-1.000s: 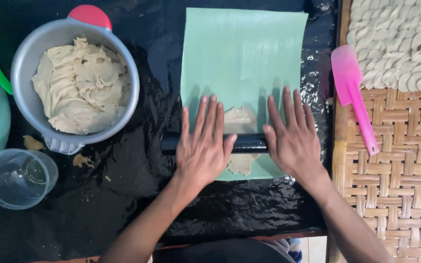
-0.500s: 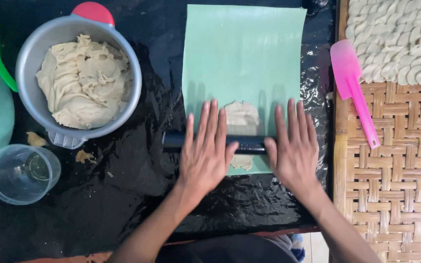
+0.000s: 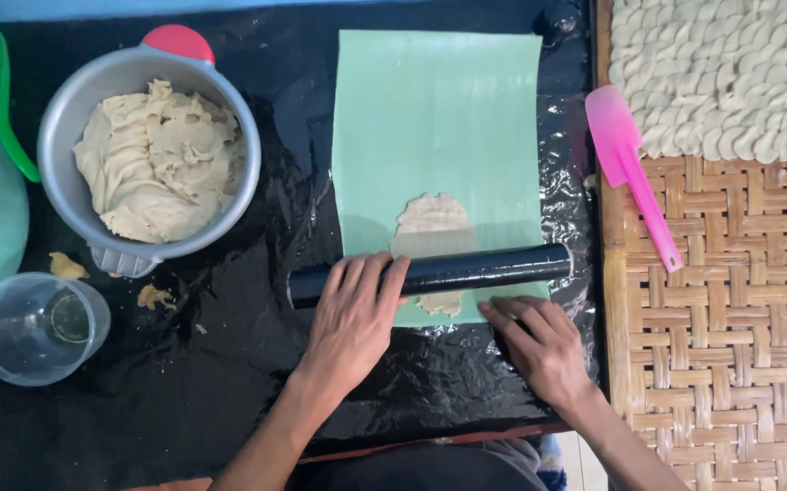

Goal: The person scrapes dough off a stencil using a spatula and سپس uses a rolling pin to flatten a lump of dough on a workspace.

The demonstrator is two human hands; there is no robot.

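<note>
A black rolling pin lies across the near end of a pale green sheet. Under and beyond it sits a flattened piece of beige dough. My left hand rests palm down on the pin's left part, fingers curled over it. My right hand lies just behind the pin's right end, fingertips on the sheet's near edge, off the pin.
A grey metal bowl of beige dough stands at the left, with a clear plastic cup and dough crumbs near it. A pink spatula lies on the woven mat at right, beside shaped dough pieces. Black plastic covers the table.
Both hands have slid back toward me off the pin. The pin rolled nearer, uncovering more flattened dough. My right hand has come off the pin onto the sheet's edge.
</note>
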